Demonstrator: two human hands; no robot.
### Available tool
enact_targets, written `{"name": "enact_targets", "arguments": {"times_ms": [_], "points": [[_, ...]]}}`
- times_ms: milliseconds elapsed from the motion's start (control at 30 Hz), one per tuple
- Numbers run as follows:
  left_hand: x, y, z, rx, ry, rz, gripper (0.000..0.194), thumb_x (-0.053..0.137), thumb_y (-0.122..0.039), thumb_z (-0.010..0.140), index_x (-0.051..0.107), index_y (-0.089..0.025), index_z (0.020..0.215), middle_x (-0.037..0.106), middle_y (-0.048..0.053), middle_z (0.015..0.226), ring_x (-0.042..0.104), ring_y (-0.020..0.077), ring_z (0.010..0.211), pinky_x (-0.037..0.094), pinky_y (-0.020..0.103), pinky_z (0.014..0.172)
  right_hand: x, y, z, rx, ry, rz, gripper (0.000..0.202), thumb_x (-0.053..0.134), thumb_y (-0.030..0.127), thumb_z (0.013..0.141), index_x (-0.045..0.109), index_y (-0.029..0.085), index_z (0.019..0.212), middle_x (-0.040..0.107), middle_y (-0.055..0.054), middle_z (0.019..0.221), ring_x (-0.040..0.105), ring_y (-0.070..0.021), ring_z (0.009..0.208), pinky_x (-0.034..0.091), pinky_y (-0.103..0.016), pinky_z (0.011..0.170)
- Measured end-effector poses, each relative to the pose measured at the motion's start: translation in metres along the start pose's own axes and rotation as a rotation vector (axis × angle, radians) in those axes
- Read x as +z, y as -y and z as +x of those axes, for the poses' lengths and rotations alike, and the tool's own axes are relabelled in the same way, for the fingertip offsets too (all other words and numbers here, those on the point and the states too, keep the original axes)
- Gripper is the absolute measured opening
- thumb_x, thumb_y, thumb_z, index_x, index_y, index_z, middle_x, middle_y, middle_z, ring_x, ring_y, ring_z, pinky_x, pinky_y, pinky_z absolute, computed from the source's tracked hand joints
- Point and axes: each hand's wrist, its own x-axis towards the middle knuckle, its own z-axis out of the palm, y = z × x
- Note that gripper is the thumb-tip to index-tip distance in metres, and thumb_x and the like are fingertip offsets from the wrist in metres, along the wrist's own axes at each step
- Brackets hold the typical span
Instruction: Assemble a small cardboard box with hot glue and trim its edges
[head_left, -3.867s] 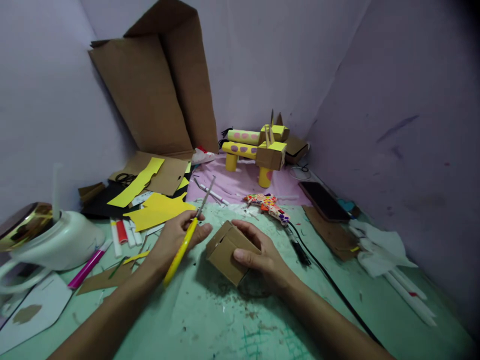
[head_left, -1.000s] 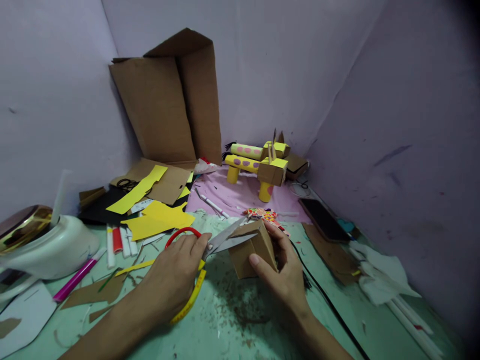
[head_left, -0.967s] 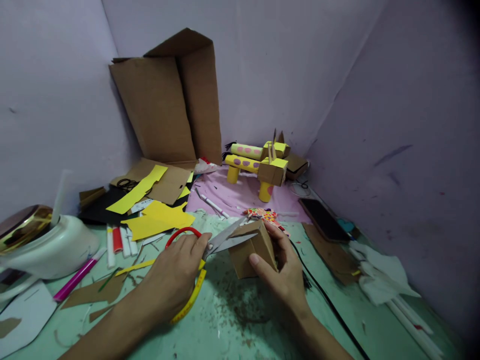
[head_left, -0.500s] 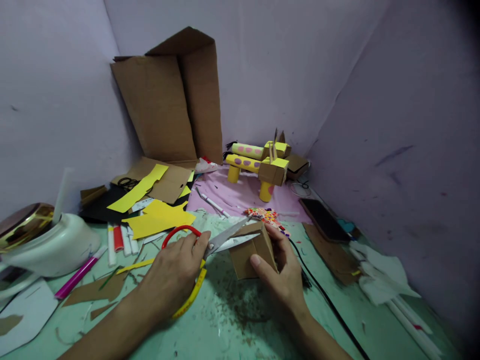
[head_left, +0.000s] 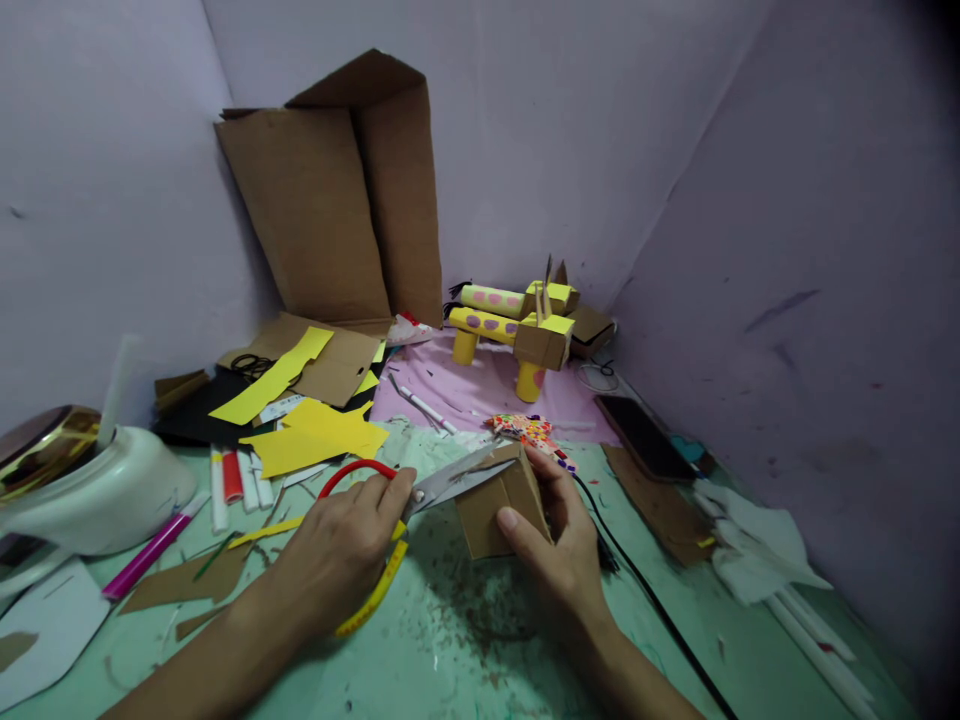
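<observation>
My left hand [head_left: 352,540] is closed on the scissors [head_left: 457,478], which have a red handle loop and point to the right. Their blades lie along the upper edge of a small folded cardboard box [head_left: 491,512], a little apart at the tips. My right hand [head_left: 555,530] grips that box from its right side, thumb on the front face. A yellow curved strip [head_left: 379,592] shows below my left hand. Further back, two spotted yellow cardboard animal figures [head_left: 480,322] stand on a pink cloth [head_left: 442,380].
Yellow paper scraps [head_left: 315,438], markers and a white pot [head_left: 135,490] are on the left. A large cardboard box [head_left: 322,210] stands behind. A phone [head_left: 646,438], a black cable [head_left: 652,595] and white tubes [head_left: 817,640] lie on the right.
The scissor blades have drawn closer together over the cardboard edge. My right hand holds the box in nearly the same place. The whole view has shifted slightly.
</observation>
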Motion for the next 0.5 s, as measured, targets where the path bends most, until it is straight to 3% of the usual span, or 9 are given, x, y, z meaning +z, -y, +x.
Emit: {"name": "enact_targets", "arguments": {"times_ms": [167,367,500], "points": [[0.0058,0.0030,-0.0035,0.020,-0.090,-0.025,0.050,0.033,0.000,0.079,0.041,-0.014,0.126,0.069,0.010,0.087,0.066,0.0245,0.066,0.051,0.034,0.055,0.0003,0.0023,-0.0002,0.023,0.019,0.015,0.070,0.076,0.051,0.066,0.054,0.024,0.126,0.062,-0.011,0.128,0.058,-0.0337,0.114,0.047,-0.047,0.096],[0.0085,0.0089,-0.0069,0.026,-0.070,-0.096,0.057,0.037,0.000,0.073,0.040,-0.016,0.128,0.068,0.008,0.089,0.067,0.0236,0.070,0.052,0.033,0.058,-0.0003,0.0051,-0.0005,0.021,0.036,0.003,0.069,0.076,0.051,0.066,0.055,0.024,0.125,0.063,-0.011,0.124,0.060,-0.0329,0.110,0.048,-0.047,0.094],[0.0040,0.0060,0.0005,0.048,-0.068,0.021,0.043,0.035,-0.001,0.083,0.046,-0.013,0.123,0.065,0.007,0.080,0.062,0.0235,0.067,0.050,0.032,0.056,0.0018,0.0059,-0.0017,0.018,0.046,-0.032,0.066,0.076,0.049,0.065,0.056,0.023,0.122,0.065,-0.010,0.119,0.062,-0.0321,0.105,0.050,-0.045,0.090]]}}
